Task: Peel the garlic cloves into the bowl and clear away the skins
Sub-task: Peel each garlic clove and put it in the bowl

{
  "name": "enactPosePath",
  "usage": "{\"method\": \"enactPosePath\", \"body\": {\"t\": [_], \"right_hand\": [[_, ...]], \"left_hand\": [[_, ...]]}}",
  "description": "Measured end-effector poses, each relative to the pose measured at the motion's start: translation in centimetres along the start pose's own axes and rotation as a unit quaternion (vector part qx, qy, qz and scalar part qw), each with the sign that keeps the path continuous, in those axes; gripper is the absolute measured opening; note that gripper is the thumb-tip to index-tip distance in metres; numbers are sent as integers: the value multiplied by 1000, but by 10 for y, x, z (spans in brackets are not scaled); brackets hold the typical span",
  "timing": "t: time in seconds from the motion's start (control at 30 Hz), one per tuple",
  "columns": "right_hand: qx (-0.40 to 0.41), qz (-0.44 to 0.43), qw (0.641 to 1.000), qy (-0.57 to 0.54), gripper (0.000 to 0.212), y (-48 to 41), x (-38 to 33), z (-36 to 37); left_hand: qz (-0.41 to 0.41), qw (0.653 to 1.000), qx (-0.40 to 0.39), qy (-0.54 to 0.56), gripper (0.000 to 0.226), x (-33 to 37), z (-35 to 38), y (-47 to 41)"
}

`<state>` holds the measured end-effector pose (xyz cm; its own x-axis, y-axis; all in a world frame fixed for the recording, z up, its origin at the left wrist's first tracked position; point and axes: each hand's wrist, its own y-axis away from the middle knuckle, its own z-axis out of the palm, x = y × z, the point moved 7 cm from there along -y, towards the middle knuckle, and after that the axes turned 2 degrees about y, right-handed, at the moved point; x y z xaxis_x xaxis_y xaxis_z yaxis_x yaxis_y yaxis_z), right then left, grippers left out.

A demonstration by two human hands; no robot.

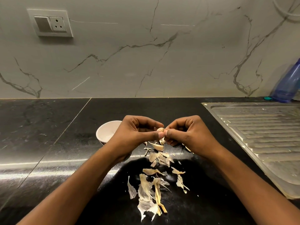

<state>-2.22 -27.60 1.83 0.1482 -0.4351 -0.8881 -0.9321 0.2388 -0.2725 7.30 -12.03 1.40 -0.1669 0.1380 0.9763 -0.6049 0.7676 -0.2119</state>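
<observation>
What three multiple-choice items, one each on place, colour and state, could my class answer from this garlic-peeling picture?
1. Where is the bowl?
A. far right
B. just left of the left hand
C. nearest the camera

2. What colour is the bottle?
A. red
B. blue
C. green

3. What are the hands doing?
A. both pinching one clove
B. lying flat
C. hanging apart, holding nothing

Answers:
1 B: its white rim shows beside that hand's knuckles.
2 B: it stands blue against the wall.
3 A: fingertips of the left hand and right hand meet on the clove.
</observation>
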Motion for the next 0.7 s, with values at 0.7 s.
{"method": "enactPosePath", "body": {"t": [0.7], "right_hand": [[-94, -11, 995, 35, 20, 3, -2, 1]], "left_hand": [[-13, 998, 27, 48, 38, -1, -8, -2]]}}
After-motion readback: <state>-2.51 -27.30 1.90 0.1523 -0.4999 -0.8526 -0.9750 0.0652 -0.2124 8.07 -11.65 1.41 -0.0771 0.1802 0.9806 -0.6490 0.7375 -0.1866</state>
